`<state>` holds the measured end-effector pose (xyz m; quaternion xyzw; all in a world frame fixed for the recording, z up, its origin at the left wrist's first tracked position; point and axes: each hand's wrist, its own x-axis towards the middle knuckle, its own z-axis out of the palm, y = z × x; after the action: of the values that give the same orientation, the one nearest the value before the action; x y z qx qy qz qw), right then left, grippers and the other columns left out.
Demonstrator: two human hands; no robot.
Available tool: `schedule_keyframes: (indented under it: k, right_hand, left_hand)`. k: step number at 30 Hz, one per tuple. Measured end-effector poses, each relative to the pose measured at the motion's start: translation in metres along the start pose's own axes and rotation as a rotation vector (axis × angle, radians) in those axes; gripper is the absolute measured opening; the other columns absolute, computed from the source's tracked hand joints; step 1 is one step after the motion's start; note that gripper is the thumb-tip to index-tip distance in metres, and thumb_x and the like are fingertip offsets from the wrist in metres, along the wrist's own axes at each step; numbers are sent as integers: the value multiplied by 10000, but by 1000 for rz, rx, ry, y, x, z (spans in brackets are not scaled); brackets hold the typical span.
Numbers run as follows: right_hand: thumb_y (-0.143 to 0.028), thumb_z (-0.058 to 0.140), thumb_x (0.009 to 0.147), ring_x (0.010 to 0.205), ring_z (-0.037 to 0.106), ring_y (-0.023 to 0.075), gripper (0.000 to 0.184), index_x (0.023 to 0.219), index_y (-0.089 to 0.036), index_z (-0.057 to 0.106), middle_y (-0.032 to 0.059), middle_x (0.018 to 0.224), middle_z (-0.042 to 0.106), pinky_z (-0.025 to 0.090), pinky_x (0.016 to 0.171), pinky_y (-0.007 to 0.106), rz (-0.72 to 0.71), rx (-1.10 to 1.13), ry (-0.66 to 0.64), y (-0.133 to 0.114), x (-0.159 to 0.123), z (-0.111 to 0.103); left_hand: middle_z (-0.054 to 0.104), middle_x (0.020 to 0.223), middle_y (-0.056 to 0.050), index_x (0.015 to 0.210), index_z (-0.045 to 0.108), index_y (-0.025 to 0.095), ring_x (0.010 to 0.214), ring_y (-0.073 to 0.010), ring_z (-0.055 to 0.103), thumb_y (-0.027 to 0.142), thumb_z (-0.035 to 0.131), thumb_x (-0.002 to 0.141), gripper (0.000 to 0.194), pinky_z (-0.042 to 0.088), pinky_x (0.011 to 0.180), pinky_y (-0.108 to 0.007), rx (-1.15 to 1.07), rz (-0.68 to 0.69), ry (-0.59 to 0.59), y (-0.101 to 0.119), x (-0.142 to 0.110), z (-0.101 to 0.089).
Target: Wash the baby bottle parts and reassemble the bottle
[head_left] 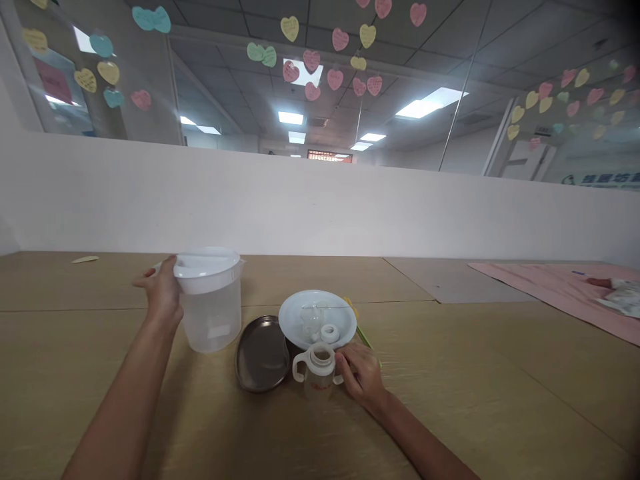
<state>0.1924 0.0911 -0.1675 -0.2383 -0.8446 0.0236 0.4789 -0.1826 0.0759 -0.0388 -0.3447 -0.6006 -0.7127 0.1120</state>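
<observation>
My left hand (161, 291) grips the handle side of a clear plastic pitcher (210, 313) with a white lid, which stands on the wooden table (500, 387). My right hand (361, 375) holds the side handle of an open baby bottle (318, 373) standing at the table's near middle. Just behind the bottle sits a white bowl (295, 319) holding clear and white bottle parts. A steel oval tray (261, 355) lies between pitcher and bowl.
A pink cloth (560, 290) with a small wrapped item (623, 297) on it lies at the far right. A white partition wall (320, 207) runs behind the table. A small pale scrap (85, 259) lies at the far left. Green sticks (364, 337) poke out beside the bowl.
</observation>
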Motion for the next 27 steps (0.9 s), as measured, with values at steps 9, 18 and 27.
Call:
schedule_keyframes:
  k: [9, 18, 27]
  right_hand:
    - [-235, 387, 854, 536, 505, 127, 293, 629, -184, 568, 29, 552, 558, 369, 554, 243, -10, -33, 1, 3, -2, 2]
    - [-211, 409, 842, 535, 493, 128, 241, 669, -187, 575, 25, 569, 561, 348, 544, 250, -25, -22, -2, 2, -1, 1]
    - [-235, 378, 858, 534, 475, 128, 275, 659, -188, 562, 28, 555, 548, 341, 541, 251, -10, -46, -26, 1, -1, 1]
  left_hand:
    - [460, 731, 45, 977, 326, 168, 650, -85, 507, 219, 547, 691, 365, 437, 572, -214, -169, -252, 168, 30, -17, 7]
    - [620, 1008, -106, 1117, 419, 117, 933, -164, 603, 190, 592, 712, 447, 483, 823, -314, -95, 282, 50, 67, -53, 12]
    - [595, 1080, -55, 1104, 428, 183, 992, -175, 581, 229, 615, 676, 470, 456, 875, -319, 47, 463, -149, 98, -73, 9]
